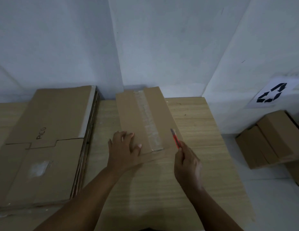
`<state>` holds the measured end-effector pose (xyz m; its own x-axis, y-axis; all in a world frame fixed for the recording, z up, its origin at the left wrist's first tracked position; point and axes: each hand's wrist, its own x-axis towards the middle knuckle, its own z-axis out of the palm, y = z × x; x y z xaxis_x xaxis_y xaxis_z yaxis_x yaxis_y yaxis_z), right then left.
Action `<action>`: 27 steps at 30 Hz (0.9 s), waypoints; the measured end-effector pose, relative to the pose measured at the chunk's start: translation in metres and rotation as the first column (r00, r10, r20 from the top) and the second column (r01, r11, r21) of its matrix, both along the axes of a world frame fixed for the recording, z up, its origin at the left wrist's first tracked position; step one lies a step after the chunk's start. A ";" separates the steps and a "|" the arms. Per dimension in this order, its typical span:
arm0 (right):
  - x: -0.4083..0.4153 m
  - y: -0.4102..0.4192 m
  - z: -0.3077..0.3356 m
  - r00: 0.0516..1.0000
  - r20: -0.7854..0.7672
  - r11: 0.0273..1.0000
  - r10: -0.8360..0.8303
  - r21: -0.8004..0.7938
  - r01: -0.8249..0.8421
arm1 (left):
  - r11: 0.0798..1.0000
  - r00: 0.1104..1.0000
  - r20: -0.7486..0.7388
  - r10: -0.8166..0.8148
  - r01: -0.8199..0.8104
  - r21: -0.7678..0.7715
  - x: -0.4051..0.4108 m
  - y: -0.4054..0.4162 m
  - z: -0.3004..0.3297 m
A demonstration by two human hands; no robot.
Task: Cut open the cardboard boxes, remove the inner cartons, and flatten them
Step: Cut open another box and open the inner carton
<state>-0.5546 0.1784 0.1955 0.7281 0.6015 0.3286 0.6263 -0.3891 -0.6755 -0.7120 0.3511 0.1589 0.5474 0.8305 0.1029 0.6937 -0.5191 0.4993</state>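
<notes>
Right hand (187, 161) grips red knife (176, 139), tip beside box's right edge. Left hand (124, 147) flat, fingers spread, pressing box (128, 114) on table (195, 122). Box looks light, stiff; slit along tape (149, 120).

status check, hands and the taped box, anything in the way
Left hand flat on the taped box. Right hand grips the red cutter, tip near the box's right edge. Tape strip looks uncut. Nothing blocking.
</notes>
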 end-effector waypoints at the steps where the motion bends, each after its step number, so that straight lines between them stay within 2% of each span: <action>1: 0.003 0.011 0.004 1.000 -0.013 1.000 0.004 0.013 -0.004 | 0.998 1.000 -0.004 -0.008 0.008 0.060 0.001 0.005 0.001; 3: 0.009 0.035 0.009 0.999 -0.033 0.999 0.033 -0.025 -0.034 | 0.991 0.999 0.035 -0.022 0.017 0.136 0.004 0.019 0.002; 6: 0.020 0.072 0.013 0.994 -0.058 0.986 0.093 -0.134 -0.100 | 0.990 0.995 0.072 -0.073 0.064 0.125 0.016 0.037 0.005; 8: 0.027 0.099 0.018 0.992 -0.039 0.972 0.119 -0.201 -0.124 | 0.992 0.996 0.032 -0.081 0.078 0.102 0.026 0.049 0.004; 12: 0.042 0.151 0.033 0.984 -0.029 0.932 0.173 -0.320 -0.173 | 0.995 0.995 -0.050 -0.090 0.088 -0.040 0.042 0.056 0.005; 16: 0.056 0.200 0.037 0.972 -0.010 0.872 0.236 -0.438 -0.216 | 0.998 0.996 -0.061 -0.070 0.071 0.001 0.047 0.054 -0.009; 23: 0.062 0.269 0.021 0.958 -0.034 0.797 0.286 -0.547 -0.257 | 0.998 0.997 -0.031 -0.070 0.070 -0.005 0.048 0.056 -0.014; 27: 0.062 0.278 0.020 0.956 -0.030 0.800 0.291 -0.540 -0.260 | 0.998 0.997 -0.039 -0.069 0.069 -0.004 0.048 0.058 -0.019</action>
<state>-0.4925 0.4561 0.2157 0.4962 0.8653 -0.0706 0.7899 -0.4837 -0.3769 -0.6641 0.4094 0.1401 0.6069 0.7910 0.0781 0.6751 -0.5648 0.4745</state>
